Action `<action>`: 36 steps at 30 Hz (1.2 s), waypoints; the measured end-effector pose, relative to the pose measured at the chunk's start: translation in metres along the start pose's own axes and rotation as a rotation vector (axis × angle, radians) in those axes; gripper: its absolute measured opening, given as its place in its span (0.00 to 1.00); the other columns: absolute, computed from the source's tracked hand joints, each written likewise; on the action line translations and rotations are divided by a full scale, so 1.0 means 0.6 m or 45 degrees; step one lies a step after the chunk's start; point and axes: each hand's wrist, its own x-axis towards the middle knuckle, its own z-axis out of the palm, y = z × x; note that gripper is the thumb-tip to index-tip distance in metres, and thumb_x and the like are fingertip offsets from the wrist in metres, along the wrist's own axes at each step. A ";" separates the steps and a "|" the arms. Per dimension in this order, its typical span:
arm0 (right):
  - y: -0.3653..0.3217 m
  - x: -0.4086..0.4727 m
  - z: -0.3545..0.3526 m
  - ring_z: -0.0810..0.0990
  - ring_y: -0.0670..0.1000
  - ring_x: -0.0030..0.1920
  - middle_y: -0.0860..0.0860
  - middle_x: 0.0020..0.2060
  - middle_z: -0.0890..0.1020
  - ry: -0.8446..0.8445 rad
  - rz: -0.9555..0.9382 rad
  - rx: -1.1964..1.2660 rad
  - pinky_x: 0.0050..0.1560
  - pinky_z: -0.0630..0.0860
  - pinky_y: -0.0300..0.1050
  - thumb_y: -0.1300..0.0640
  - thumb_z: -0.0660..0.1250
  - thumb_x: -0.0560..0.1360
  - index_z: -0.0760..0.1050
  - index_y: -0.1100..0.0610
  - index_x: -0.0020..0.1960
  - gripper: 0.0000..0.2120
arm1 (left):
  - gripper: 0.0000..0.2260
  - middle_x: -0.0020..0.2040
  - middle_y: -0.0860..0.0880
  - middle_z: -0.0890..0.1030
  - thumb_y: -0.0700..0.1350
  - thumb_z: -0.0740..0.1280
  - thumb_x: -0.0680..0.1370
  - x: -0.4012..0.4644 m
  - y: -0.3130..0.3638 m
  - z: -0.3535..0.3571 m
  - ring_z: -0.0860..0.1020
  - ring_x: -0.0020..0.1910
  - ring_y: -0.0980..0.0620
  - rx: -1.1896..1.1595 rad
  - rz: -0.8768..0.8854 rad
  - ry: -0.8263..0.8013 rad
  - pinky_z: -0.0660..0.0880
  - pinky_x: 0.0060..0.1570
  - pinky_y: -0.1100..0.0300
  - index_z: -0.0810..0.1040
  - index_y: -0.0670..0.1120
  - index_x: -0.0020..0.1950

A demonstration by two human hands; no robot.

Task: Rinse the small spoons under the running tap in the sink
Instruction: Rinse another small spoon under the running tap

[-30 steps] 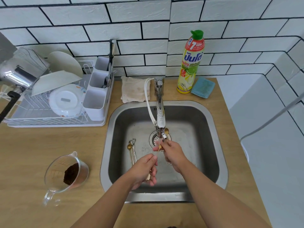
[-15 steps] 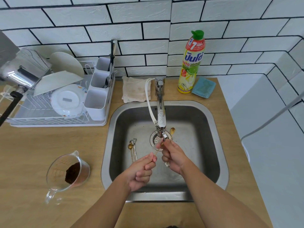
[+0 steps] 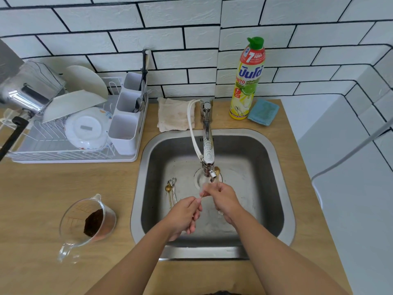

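The right hand [image 3: 223, 199] has edged up under the tap [image 3: 208, 145], fingers pinching a gold spoon [image 3: 217, 174] in the stream, while the left hand [image 3: 184, 216] pinches a thin handle's end; more spoons [image 3: 171, 189] wait left in the sink [image 3: 276, 167], so rinsing seems midway.

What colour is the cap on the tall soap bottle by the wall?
Green. The tall yellow dish soap bottle has a green cap, clearest in the head view.

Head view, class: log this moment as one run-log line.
left hand: pinches thin gold spoon handle | right hand: grips gold small spoon beside chrome tap | spare spoons: steel sink floor
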 end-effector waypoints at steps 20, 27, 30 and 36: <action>-0.009 -0.003 -0.004 0.58 0.43 0.21 0.55 0.48 0.88 -0.209 0.091 0.327 0.21 0.57 0.36 0.52 0.70 0.80 0.78 0.57 0.53 0.08 | 0.12 0.30 0.50 0.70 0.51 0.60 0.84 -0.002 -0.001 -0.011 0.62 0.17 0.58 -0.559 -0.097 -0.094 0.56 0.17 0.67 0.73 0.43 0.49; -0.020 -0.002 -0.014 0.59 0.41 0.21 0.50 0.41 0.87 -0.283 0.119 0.453 0.20 0.58 0.34 0.57 0.71 0.79 0.76 0.60 0.62 0.14 | 0.13 0.33 0.50 0.70 0.51 0.67 0.79 -0.004 -0.011 -0.020 0.66 0.18 0.60 -1.036 -0.169 -0.276 0.61 0.14 0.69 0.79 0.41 0.54; -0.025 0.000 -0.017 0.59 0.42 0.21 0.51 0.38 0.86 -0.217 0.100 0.386 0.21 0.58 0.36 0.55 0.73 0.77 0.78 0.56 0.47 0.06 | 0.15 0.34 0.50 0.73 0.54 0.63 0.82 -0.001 -0.015 -0.019 0.70 0.24 0.55 -0.618 -0.105 -0.180 0.67 0.23 0.64 0.79 0.44 0.58; -0.013 -0.006 -0.008 0.59 0.43 0.21 0.56 0.50 0.88 -0.183 0.134 0.341 0.21 0.59 0.37 0.50 0.68 0.81 0.82 0.58 0.49 0.11 | 0.11 0.31 0.52 0.73 0.49 0.60 0.85 0.012 -0.013 -0.010 0.67 0.23 0.56 -0.149 0.022 0.034 0.62 0.22 0.62 0.80 0.47 0.57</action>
